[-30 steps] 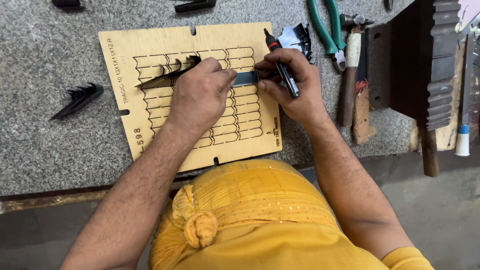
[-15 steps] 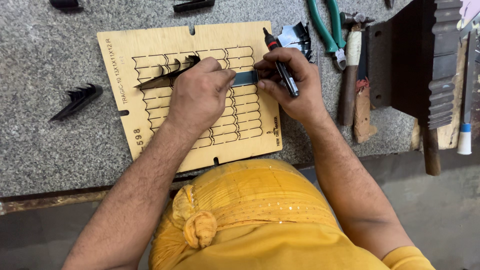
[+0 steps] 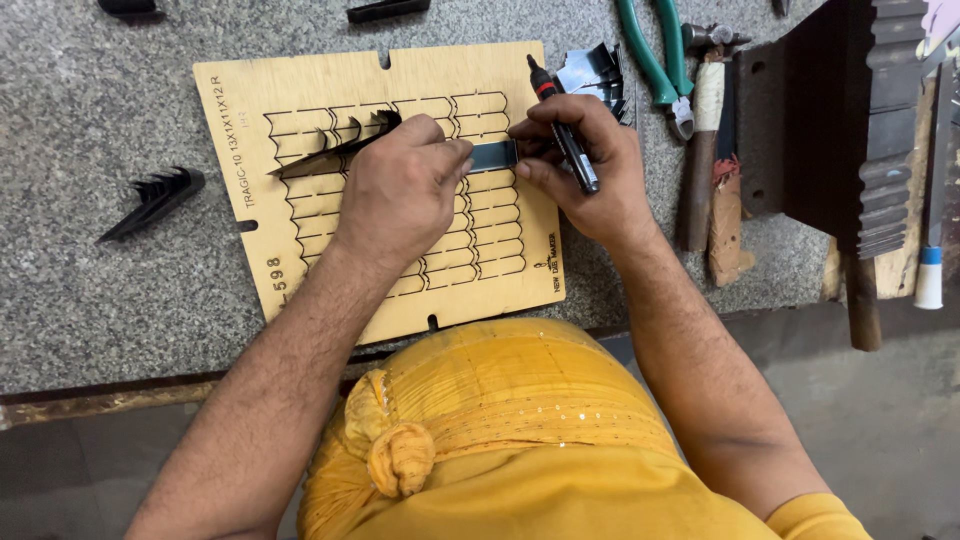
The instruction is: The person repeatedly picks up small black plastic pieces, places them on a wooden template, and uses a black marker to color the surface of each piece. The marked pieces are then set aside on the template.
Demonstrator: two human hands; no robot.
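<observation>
While the yellow cloth [image 3: 500,420] bunched at six o'clock, nearest the camera, the left hand [image 3: 400,190] stayed pressed on a thin metal strip [image 3: 490,155] laid across the slotted plywood board [image 3: 300,110] on the table [image 3: 80,280], its grip pinching the strip as half a second before. The right hand [image 3: 590,170], at three o'clock of it, kept a black marker [image 3: 562,125] clasped against the strip's end; nothing had shifted. Green-handled pliers [image 3: 650,50] and a hammer [image 3: 700,150] lay at one o'clock.

Bare desk [image 3: 90,300] lies open at 9 o'clock of the wooden board [image 3: 300,100], save a black comb-like piece [image 3: 150,200]. At 3 o'clock, pliers [image 3: 655,60], hammer [image 3: 700,130] and a dark block [image 3: 810,120] crowd the way.
</observation>
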